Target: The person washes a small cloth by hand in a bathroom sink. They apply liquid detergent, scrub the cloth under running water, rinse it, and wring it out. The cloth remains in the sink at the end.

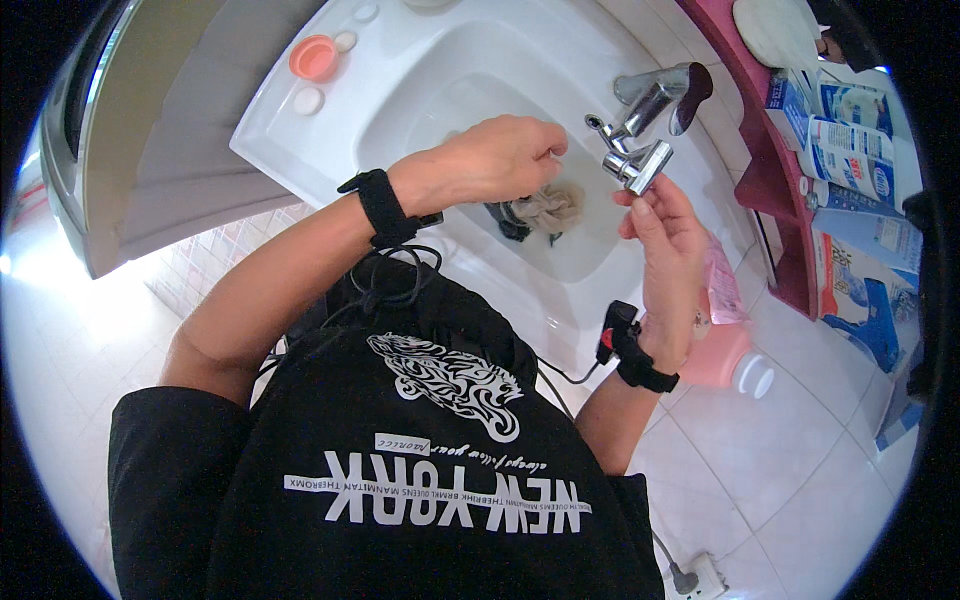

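Note:
Above the basin of the white sink (292, 142) hovers my left hand (499, 157), its fingers curled and their inner side hidden from view. Below it a wet beige and dark cloth (551, 206) lies bunched in the basin, partly covered by that hand. My right hand (667, 232) pinches the lower end of a chrome swivel attachment (637, 166) between thumb and fingers. The attachment is joined to the spout of a chrome faucet (656, 97) at the sink's right side. No water stream shows at its outlet.
An orange-pink cap (313, 58) and several small white round pieces (308, 100) sit on the sink's left rim. Beside my right forearm stands a pink bottle (720, 352) with a white cap. A dark pink shelf (780, 210) holds packages at right. A grey curtain (195, 127) hangs at left.

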Tool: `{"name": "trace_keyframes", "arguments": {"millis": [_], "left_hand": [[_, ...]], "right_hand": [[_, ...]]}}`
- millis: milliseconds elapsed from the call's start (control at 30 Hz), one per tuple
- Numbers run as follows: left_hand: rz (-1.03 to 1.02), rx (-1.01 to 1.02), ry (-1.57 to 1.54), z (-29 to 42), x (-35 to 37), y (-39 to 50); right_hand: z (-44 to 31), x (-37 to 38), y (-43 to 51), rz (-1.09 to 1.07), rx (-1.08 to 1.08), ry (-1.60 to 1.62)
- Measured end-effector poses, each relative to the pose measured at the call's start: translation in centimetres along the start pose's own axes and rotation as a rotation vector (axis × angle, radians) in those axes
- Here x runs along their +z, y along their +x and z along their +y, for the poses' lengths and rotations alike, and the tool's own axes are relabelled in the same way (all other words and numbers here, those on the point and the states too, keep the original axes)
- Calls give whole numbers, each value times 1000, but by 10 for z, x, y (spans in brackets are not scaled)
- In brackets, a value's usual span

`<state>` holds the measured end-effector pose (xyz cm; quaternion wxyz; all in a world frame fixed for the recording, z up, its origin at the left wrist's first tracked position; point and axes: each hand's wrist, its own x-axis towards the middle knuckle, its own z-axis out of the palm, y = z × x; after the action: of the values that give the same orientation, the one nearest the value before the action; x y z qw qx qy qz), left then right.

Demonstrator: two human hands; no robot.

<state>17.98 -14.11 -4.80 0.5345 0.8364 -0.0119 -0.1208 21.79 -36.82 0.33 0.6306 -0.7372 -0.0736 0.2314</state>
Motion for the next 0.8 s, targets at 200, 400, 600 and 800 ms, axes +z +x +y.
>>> {"name": "trace_keyframes", "arguments": {"millis": [200,400,600,800], "left_hand": [[-23,50,26,1,12,6],[-170,-33,-269,16,11,15],[-266,-274,-803,30,8,28],[-330,-253,-829,17,10,35]], "right_hand": [[-19,-2,-6,132,-67,-568],[-16,12,3,169,-203,-712],[-14,12,7,179,-232,-623],[-12,9,4,154,-152,-589]]}}
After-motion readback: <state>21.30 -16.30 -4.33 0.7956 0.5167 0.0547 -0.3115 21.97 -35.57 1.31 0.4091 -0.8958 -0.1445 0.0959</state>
